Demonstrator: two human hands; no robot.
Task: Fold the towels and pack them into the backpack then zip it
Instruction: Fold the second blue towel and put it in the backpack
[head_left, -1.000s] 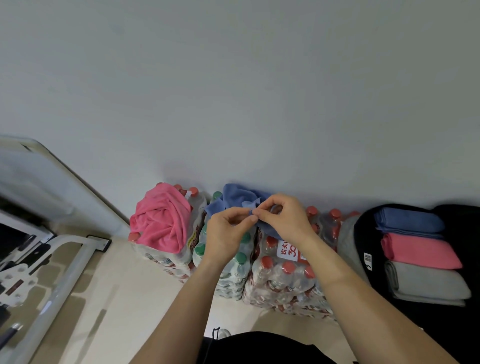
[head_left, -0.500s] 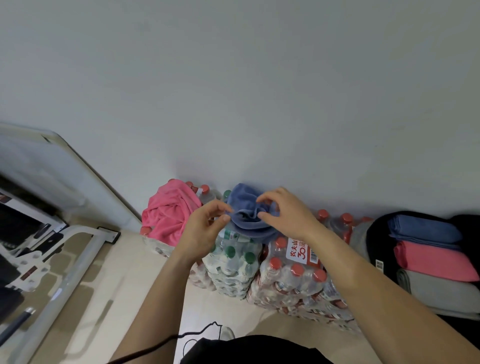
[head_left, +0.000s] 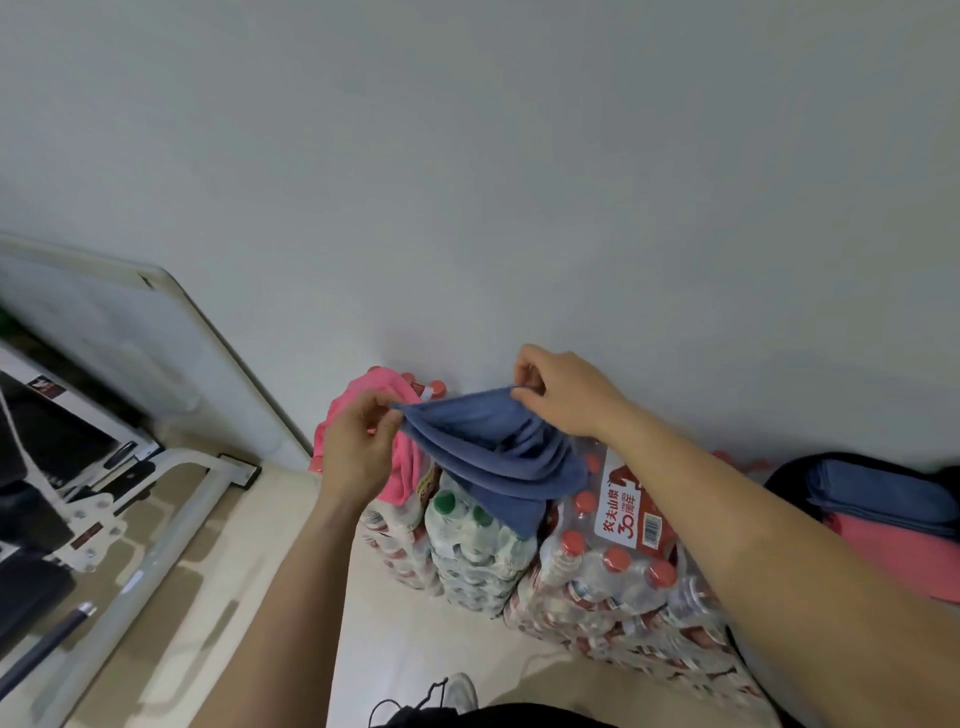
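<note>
A blue towel (head_left: 493, 457) hangs stretched between my two hands above packs of bottled water. My left hand (head_left: 358, 447) pinches its left corner and my right hand (head_left: 561, 395) pinches its right corner, a little higher. The cloth sags in folds and its lower tip drapes onto the bottle tops. A crumpled pink towel (head_left: 384, 410) lies on the packs behind my left hand, partly hidden by it. At the right edge an open black backpack (head_left: 784, 473) holds a folded blue towel (head_left: 878, 493) and a folded pink towel (head_left: 893, 556).
Shrink-wrapped packs of water bottles (head_left: 597, 561) stand on the floor against a white wall. A white metal frame (head_left: 171, 514) and a leaning white board (head_left: 135, 332) fill the left side. My shoe (head_left: 457, 693) shows at the bottom.
My hands have drawn apart and lifted, pulling the bunched blue towel off the bottles and spreading it between them. The view has shifted left, so less of the backpack shows.
</note>
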